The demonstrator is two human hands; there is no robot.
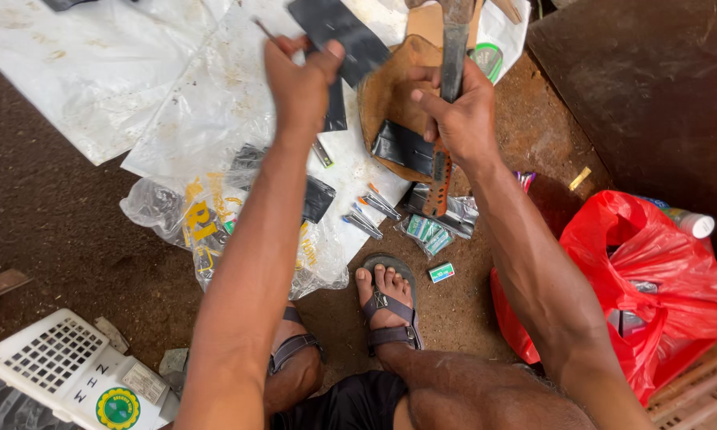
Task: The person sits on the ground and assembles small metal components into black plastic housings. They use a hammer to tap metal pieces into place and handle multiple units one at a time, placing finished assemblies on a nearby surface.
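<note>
Head view: left hand (pixel 298 80), fingers clamped on a flat black rubber strip (pixel 338 36). Right hand (pixel 454 115), fingers wrapped around a worn long-bladed metal knife (pixel 452 56), directly above a brown wooden block (pixel 386 95). Red plastic bag (pixel 653 279) well right of both.

Bare brown dirt floor (pixel 64 231) lies open at left; a bulging red plastic bag (pixel 653 279) crowds the right, and small, seemingly metal tools (pixel 372 211) litter the crinkled clear plastic sheet (pixel 215 103) ahead.

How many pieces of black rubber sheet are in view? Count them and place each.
4: one in the left hand, one on the wooden block, two on the clear plastic. More may be hidden.
</note>
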